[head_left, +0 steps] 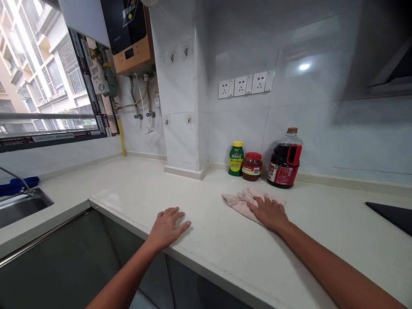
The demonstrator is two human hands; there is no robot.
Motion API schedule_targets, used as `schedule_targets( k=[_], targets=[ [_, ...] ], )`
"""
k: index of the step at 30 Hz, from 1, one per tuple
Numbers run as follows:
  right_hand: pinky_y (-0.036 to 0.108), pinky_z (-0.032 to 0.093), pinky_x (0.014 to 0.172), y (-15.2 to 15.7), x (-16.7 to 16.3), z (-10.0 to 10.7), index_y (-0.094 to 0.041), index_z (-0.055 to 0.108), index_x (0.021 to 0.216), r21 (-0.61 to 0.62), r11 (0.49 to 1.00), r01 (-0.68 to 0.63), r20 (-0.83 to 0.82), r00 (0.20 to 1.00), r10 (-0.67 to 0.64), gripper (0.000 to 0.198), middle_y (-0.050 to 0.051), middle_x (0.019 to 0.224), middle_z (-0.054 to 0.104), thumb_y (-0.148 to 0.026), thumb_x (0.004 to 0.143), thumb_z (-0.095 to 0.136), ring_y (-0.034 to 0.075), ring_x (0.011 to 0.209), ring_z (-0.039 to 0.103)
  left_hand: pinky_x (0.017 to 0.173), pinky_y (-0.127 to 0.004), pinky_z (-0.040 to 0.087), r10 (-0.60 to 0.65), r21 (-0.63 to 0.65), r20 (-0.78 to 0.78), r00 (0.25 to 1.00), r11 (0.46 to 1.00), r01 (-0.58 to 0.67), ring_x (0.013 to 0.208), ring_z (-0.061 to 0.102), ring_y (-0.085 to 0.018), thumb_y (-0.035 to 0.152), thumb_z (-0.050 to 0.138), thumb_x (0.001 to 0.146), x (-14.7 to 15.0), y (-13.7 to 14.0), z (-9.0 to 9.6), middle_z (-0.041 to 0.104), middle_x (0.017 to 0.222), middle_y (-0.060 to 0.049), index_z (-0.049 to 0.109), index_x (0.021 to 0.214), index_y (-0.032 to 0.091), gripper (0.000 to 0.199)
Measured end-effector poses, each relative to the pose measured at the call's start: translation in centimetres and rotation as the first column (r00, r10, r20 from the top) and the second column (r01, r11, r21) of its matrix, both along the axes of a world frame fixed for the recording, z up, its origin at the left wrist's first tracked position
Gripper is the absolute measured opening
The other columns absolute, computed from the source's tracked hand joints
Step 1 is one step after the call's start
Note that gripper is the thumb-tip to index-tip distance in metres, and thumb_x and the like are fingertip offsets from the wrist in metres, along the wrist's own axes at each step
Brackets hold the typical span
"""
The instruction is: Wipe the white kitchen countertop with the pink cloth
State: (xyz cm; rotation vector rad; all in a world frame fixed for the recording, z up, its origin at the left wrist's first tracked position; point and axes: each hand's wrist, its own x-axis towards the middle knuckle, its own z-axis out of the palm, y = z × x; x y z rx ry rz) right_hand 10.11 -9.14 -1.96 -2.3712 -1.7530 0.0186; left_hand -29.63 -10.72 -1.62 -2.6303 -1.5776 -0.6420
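My right hand (pixel 269 213) is on a pale pink cloth (pixel 240 201) on the white countertop (pixel 206 240), its fingers closed on the cloth's folds. Part of the cloth is hidden beneath the palm. Nearer the front edge, my left hand (pixel 166 226) rests on the counter with its fingers apart and nothing in it. Just behind the cloth stand a green squeeze bottle (pixel 236 159) with a yellow cap, a jar (pixel 252 167) of dark red sauce with a red lid, and a big soy sauce bottle (pixel 285 161) with a red handle.
A dark flat panel (pixel 392 214) lies at the right of the counter. At the far left is a steel sink (pixel 24 208) with a blue cloth (pixel 19 186) behind it. A wall pillar (pixel 180 141) juts onto the counter. Sockets (pixel 246 85) line the back wall.
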Motion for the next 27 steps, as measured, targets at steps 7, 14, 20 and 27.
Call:
schedule_targets(
  k=[7, 14, 20, 27],
  targets=[
    [0.062, 0.007, 0.117, -3.5, -10.4, 1.3, -0.024, 0.031, 0.155, -0.066, 0.940, -0.335, -0.078, 0.941, 0.329, 0.081, 0.019, 0.163, 0.016, -0.075, 0.092, 0.031, 0.043, 0.149, 0.009, 0.109, -0.050, 0.041, 0.002, 0.023, 0.021, 1.000, 1.000, -0.002, 0.135, 0.049, -0.028, 0.064, 0.040, 0.097, 0.1, 0.2, 0.1, 0.060, 0.142, -0.008, 0.068, 0.123, 0.028, 0.052],
    [0.054, 0.006, 0.120, -9.7, -16.4, 1.7, -0.026, 0.046, 0.143, 0.001, 0.668, -0.744, -0.226, 0.650, 0.725, 0.074, 0.016, 0.161, 0.024, -0.067, 0.083, 0.059, 0.032, 0.151, 0.008, 0.109, -0.046, 0.041, -0.025, 0.054, 0.001, 1.000, 0.998, 0.025, 0.135, 0.050, -0.024, 0.053, 0.036, 0.102, -0.3, 0.3, -0.2, 0.062, 0.140, -0.005, 0.067, 0.124, 0.030, 0.045],
    [0.043, 0.017, 0.121, -9.2, -13.0, 1.4, -0.024, 0.057, 0.124, 0.136, 0.561, -0.816, -0.193, 0.534, 0.823, 0.048, 0.008, 0.142, 0.053, -0.046, 0.081, 0.057, 0.024, 0.140, 0.037, 0.109, -0.047, 0.041, -0.047, 0.083, -0.021, 0.999, 0.995, 0.049, 0.135, 0.049, -0.026, 0.056, 0.039, 0.100, -0.5, 0.4, -0.5, 0.060, 0.142, -0.006, 0.065, 0.126, 0.031, 0.045],
    [0.046, 0.022, 0.118, -0.6, -7.0, 0.7, -0.014, 0.049, 0.140, 0.132, 0.795, -0.592, -0.133, 0.784, 0.606, 0.067, 0.013, 0.151, 0.045, -0.059, 0.091, 0.037, 0.029, 0.142, 0.033, 0.109, -0.049, 0.040, -0.040, 0.037, 0.019, 0.999, 0.999, 0.039, 0.135, 0.049, -0.027, 0.060, 0.040, 0.098, -0.4, 0.8, -0.5, 0.059, 0.143, -0.005, 0.066, 0.125, 0.033, 0.046]
  ],
)
